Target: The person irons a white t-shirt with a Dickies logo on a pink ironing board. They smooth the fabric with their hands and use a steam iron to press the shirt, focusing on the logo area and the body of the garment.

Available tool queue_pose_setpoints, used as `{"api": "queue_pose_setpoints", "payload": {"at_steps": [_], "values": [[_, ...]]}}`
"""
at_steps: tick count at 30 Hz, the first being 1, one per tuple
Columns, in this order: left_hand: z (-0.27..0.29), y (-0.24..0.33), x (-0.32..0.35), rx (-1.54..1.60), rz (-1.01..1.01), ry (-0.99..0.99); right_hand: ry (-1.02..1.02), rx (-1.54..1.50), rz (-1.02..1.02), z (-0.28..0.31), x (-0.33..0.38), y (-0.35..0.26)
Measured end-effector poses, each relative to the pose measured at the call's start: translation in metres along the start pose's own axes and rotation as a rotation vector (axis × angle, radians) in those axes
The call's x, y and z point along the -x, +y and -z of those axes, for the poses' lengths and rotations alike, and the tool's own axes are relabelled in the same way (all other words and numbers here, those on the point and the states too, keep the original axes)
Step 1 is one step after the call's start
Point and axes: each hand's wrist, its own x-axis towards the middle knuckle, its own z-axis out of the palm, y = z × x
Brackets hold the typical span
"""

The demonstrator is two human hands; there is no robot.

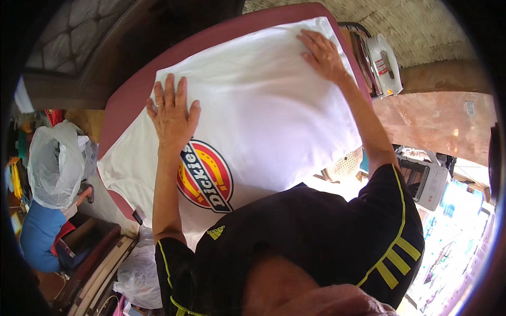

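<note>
A white T-shirt [263, 105] with a round red, yellow and blue print lies spread over a padded board with a dark red cover [211, 38]. My left hand [173, 116] rests flat on the shirt near its far left edge, fingers apart, a ring on one finger. Toward the far right corner, my right hand [324, 57] also lies on the cloth with its fingers stretched out. Neither hand holds anything. The shirt's neckline is at the left end of the board, and its near part is hidden by my left arm and body.
A white clothes iron [383, 64] stands just past the board's right end. To the left hangs a clear plastic bag [55, 163], close to a person in blue [39, 237]. Another plastic bag [139, 274] lies at lower left. A grey appliance [426, 181] is at right.
</note>
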Motion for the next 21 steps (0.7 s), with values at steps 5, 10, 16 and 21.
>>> {"api": "queue_pose_setpoints", "payload": {"at_steps": [5, 10, 16, 21], "values": [[-0.014, 0.087, -0.039, 0.196, -0.244, 0.023, 0.14, 0.227, -0.04, -0.017, -0.028, 0.086], [-0.064, 0.233, -0.119, 0.229, -0.531, -0.043, 0.153, 0.136, 0.081, 0.009, -0.033, 0.128], [-0.11, 0.287, -0.216, 0.19, -0.446, 0.106, 0.163, 0.526, -0.287, 0.118, 0.09, 0.163], [-0.104, 0.296, -0.229, 0.11, -0.395, -0.061, -0.069, -0.27, -0.627, 0.124, 0.119, 0.212]]}}
